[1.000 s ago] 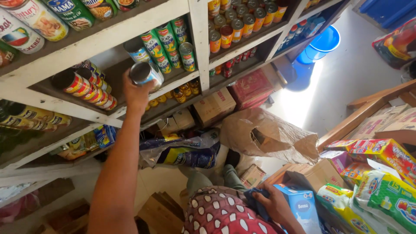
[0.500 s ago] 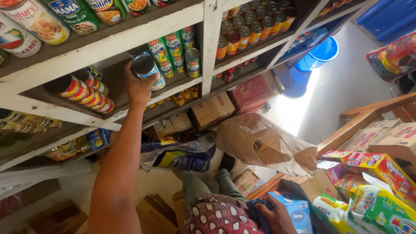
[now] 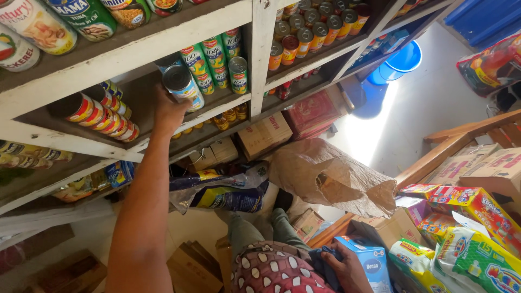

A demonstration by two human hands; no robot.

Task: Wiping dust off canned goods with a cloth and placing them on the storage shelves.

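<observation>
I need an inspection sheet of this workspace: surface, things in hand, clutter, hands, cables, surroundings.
Surface: white wooden shelf, rows of cans.
Things in hand: blue-labelled can held up at the shelf; blue carton low by the lap.
Clutter: crumpled brown paper sack, cardboard boxes, colourful packets.
Hands: left hand grips the can; right hand rests on a dark cloth beside the carton.
Cables: nothing seen.
Surroundings: blue bucket, pale floor.

Head view: looking steeply down from the person's head, sitting close to the white shelf (image 3: 163, 51).
Facing: taking in shelves, floor boxes.
</observation>
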